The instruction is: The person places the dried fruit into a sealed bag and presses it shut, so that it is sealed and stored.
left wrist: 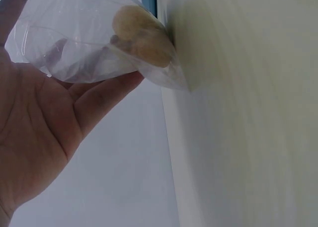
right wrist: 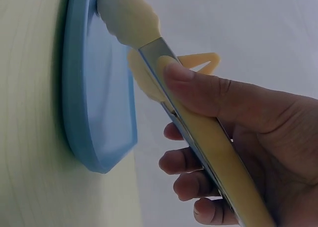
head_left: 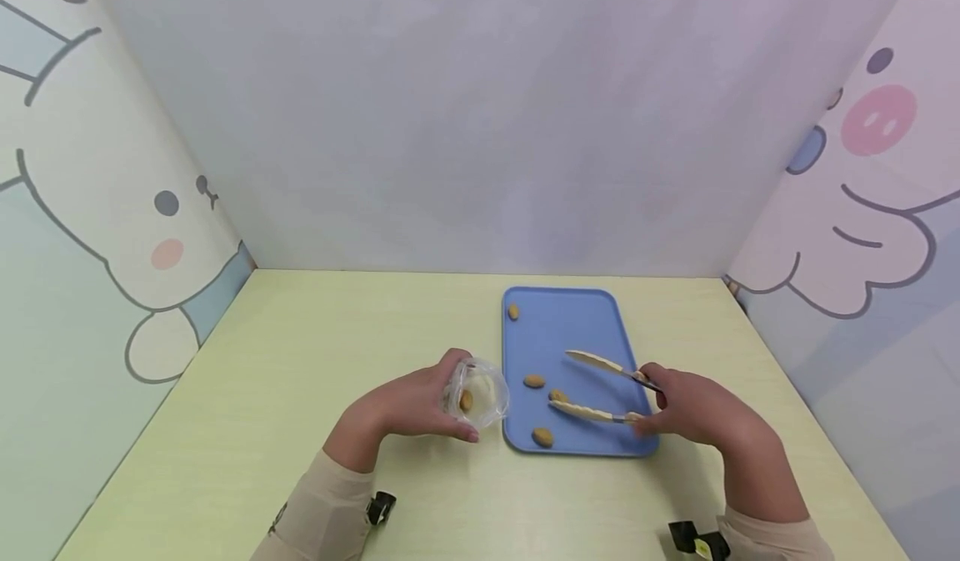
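Observation:
My left hand (head_left: pixel 431 398) holds a clear plastic bag (head_left: pixel 491 394) with its mouth facing up, just left of the blue tray (head_left: pixel 547 323). Inside the bag a brown oval nut (head_left: pixel 467 400) shows from above; in the left wrist view tan nuts (left wrist: pixel 141 36) lie at the bag's bottom corner. My right hand (head_left: pixel 690 407) grips a pair of tongs (right wrist: pixel 208 142) with cream scalloped tips, thumb along one arm and fingers round the other. The tongs' arms are spread over the tray, the nearer tip right at a nut (head_left: pixel 558 395).
More brown nuts lie on the tray: one (head_left: pixel 534 382) near the middle left, one (head_left: pixel 543 437) by the front edge, one (head_left: pixel 513 312) in the far left corner. The pale yellow table (head_left: pixel 360 319) meets a grey wall behind, with cartoon-printed panels on both sides.

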Demonstrator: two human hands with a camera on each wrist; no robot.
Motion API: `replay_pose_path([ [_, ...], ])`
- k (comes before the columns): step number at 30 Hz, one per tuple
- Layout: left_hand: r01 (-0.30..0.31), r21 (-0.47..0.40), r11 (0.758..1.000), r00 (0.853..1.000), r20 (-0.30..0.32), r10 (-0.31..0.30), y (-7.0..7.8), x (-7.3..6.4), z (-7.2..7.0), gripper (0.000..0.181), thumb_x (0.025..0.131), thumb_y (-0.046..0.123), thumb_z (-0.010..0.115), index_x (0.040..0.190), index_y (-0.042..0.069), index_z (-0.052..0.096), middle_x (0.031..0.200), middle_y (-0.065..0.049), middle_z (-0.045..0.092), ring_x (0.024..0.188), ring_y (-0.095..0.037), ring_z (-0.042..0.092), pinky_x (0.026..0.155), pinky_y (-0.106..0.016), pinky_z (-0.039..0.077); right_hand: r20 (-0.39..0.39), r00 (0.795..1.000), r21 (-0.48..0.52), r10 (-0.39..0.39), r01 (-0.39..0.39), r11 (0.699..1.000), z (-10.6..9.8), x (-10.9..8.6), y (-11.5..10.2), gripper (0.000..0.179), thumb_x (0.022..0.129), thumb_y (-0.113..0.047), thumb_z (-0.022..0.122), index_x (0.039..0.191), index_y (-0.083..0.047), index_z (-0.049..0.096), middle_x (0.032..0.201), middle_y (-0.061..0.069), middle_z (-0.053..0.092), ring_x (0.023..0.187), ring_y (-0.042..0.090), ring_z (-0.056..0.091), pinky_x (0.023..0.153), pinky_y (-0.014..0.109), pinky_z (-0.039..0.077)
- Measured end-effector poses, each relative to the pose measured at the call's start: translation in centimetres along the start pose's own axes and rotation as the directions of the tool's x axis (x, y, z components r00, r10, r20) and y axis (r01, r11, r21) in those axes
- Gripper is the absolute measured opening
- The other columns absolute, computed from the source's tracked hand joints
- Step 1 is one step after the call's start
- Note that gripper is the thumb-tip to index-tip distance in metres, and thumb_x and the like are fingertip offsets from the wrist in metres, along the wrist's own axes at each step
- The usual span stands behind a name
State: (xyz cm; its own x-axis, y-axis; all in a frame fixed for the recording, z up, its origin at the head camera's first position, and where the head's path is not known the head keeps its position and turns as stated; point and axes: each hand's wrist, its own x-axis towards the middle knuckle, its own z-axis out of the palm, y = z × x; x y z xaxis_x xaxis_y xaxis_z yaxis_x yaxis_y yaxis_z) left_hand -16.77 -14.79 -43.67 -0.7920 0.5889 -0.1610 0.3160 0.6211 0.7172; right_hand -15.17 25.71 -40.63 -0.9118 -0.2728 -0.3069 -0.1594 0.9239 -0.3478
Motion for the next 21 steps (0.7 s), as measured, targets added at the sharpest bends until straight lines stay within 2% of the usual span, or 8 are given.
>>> replay_pose_path([
  [7,-0.002,0.003,1.0,1.0,0.001,0.002,-0.07,0.01,0.03,0.096,0.066,0.063,0.082,0.138,0.03,0.028,0.107,-0.001,0.058,0.088,-0.014,0.057,0.079,-0.033,0.045,0.026,1.0,0.04,0.002,-0.003,0.999,0.2,0.33,0.19,0.068,0.076,-0.042,0.081,0.126,-0.006,0.053,0.075,0.002,0.049,0.068,0.016,0.045,0.061,0.034,0.035],
  [16,-0.006,0.01,1.0,1.0,-0.002,0.006,-0.07,0.07,0.03,0.097,0.066,0.063,0.082,0.139,0.03,0.027,0.108,0.0,0.058,0.089,-0.013,0.057,0.08,-0.033,0.045,0.039,0.999,0.016,-0.002,0.001,1.0,0.31,0.86,0.59,0.059,0.079,-0.046,0.078,0.12,-0.01,0.057,0.088,0.0,0.055,0.083,0.019,0.05,0.07,0.039,0.04],
  [21,0.001,0.019,1.0,1.0,-0.003,-0.001,-0.13,0.03,0.08,0.097,0.066,0.064,0.081,0.139,0.031,0.027,0.106,0.003,0.056,0.089,-0.013,0.057,0.08,-0.034,0.045,0.046,0.999,0.026,-0.012,0.011,1.0,0.41,0.94,0.67,0.05,0.08,-0.046,0.077,0.11,-0.012,0.058,0.084,0.0,0.053,0.08,0.018,0.049,0.069,0.038,0.039],
])
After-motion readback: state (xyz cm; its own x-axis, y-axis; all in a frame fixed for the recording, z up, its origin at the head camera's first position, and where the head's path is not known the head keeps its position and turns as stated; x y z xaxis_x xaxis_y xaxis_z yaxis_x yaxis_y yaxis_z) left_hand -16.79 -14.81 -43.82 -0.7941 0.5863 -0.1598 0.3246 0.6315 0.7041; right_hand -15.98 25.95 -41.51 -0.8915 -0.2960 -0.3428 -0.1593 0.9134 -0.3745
